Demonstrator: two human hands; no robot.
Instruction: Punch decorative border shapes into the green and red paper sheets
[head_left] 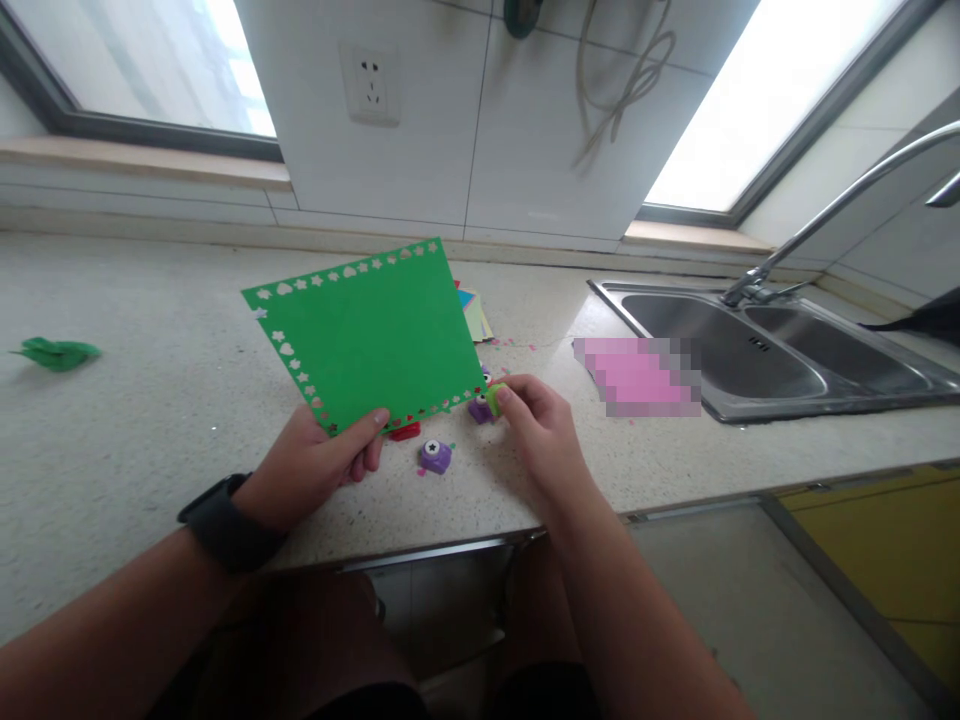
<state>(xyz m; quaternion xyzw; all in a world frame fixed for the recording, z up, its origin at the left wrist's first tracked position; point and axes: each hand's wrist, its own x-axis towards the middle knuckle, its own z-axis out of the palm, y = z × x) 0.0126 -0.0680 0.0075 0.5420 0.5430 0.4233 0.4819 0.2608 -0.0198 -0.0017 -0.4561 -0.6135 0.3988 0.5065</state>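
A green sheet of paper [375, 340] is held tilted above the counter, with small star, heart and flower shapes cut along its top, left and bottom edges. My left hand [330, 450] grips its lower left edge, thumb on top. At the lower right corner, my right hand [534, 415] pinches a small lime-green punch [495, 399]. A purple punch with a star on top [436, 456] stands on the counter below the sheet. Another purple punch [479, 409] sits beside my right fingers, and a red item [406, 431] is partly hidden under the sheet.
Coloured papers [475, 316] lie behind the sheet, among small paper bits. A pink, pixelated sheet [637, 377] rests by the steel sink [705, 410] on the right. A crumpled green item [56, 353] lies far left.
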